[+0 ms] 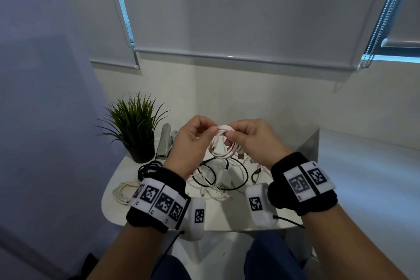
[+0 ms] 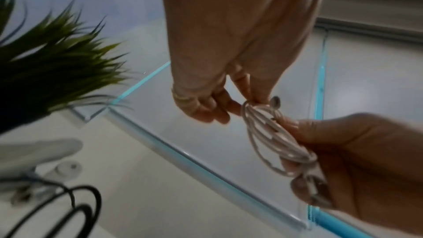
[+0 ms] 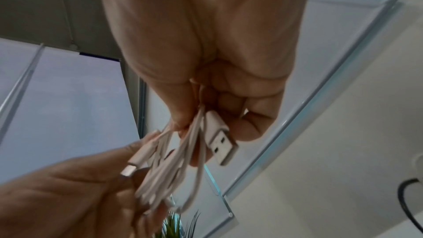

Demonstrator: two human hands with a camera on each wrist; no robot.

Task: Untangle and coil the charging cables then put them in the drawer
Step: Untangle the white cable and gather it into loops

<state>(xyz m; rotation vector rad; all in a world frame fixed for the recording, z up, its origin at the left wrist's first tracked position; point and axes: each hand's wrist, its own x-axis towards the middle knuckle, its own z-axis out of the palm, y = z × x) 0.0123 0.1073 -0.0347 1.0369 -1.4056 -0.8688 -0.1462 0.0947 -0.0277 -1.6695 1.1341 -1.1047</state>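
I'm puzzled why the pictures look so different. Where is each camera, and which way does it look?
Head: on the head, looking forward and down at both hands, left hand and right hand, wristbands, table.
Left wrist: looks up along the left hand's fingers; right hand opposite.
Right wrist: looks up along the right hand; USB plug close.
Shared: the pink cable.

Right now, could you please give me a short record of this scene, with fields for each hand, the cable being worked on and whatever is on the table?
left hand: pinches the top of the pale pink cable coil
right hand: grips the same coil from the other side
pale pink cable: coiled in loops, held above the table, USB plug hanging free
table: white, bears a tangle of black and white cables
left side: coiled black cable, coiled cream cable
back left: potted plant, stapler
drawer: not in view
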